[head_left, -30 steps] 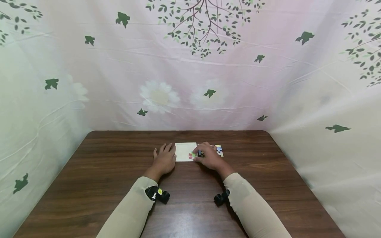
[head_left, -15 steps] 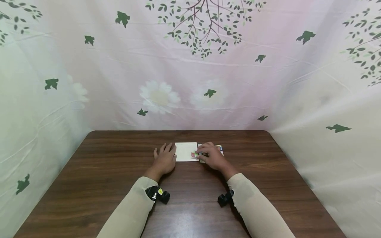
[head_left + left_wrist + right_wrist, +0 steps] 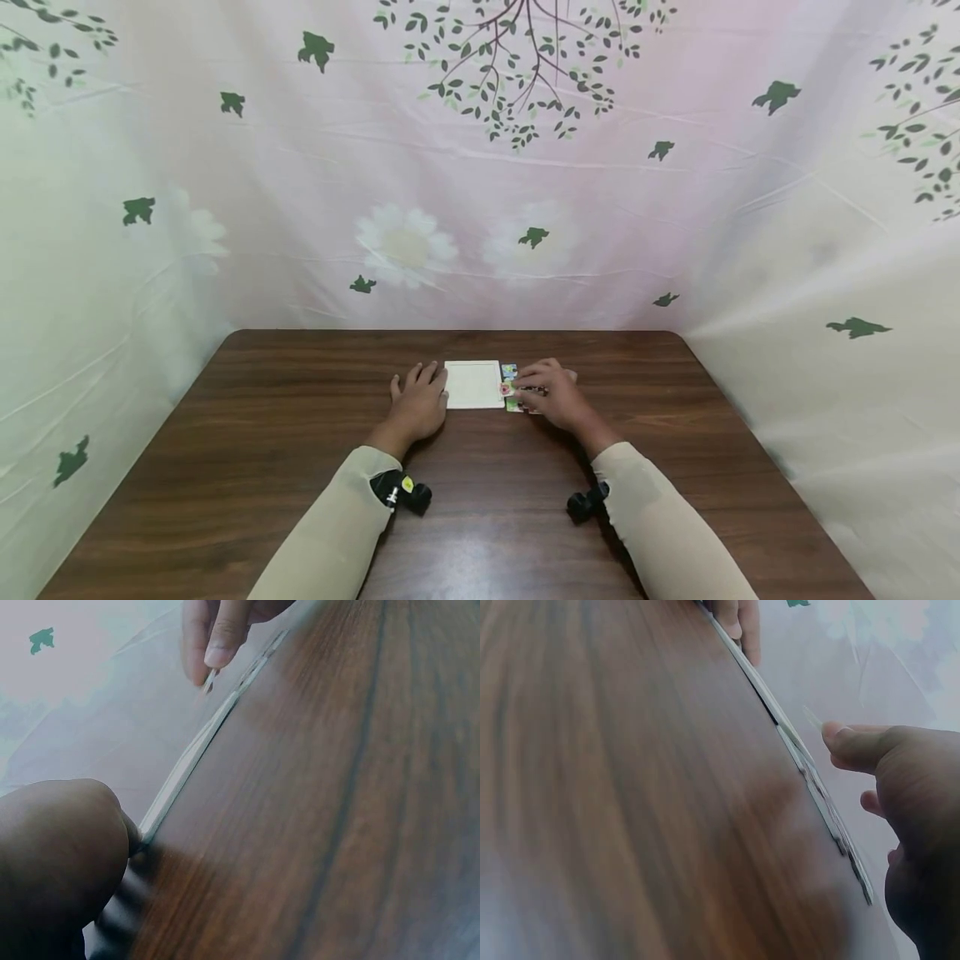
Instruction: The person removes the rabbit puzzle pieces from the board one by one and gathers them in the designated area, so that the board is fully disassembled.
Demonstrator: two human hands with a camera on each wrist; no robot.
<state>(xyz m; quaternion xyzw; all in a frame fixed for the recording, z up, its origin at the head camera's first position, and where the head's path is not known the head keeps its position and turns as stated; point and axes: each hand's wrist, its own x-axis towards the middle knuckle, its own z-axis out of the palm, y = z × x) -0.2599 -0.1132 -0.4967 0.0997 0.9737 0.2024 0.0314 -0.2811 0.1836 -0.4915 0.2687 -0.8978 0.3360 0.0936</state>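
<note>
A flat white puzzle tray (image 3: 472,385) lies towards the far side of the table, its inside plain white. My left hand (image 3: 417,407) rests at the tray's left edge with fingers spread and touching it. Between thumb and fingertip, my right hand (image 3: 557,398) pinches a small colourful puzzle piece (image 3: 506,389). In the right wrist view that piece (image 3: 812,718) is held above the surface, seen edge-on. Beneath the right hand, other printed puzzle pieces (image 3: 510,370) lie beside the tray's right edge, mostly hidden by the hand. Their thin edges (image 3: 832,817) look layered in the right wrist view.
The brown wooden table (image 3: 480,483) spreads out in front of the tray on both sides. A pale curtain (image 3: 465,183) printed with leaves and flowers hangs behind and around it. Black cameras are strapped at both wrists.
My right hand has moved rightward, carrying the puzzle piece from the tray's lower right corner to over the pieces beside it. The left hand stays at the tray's left edge.
</note>
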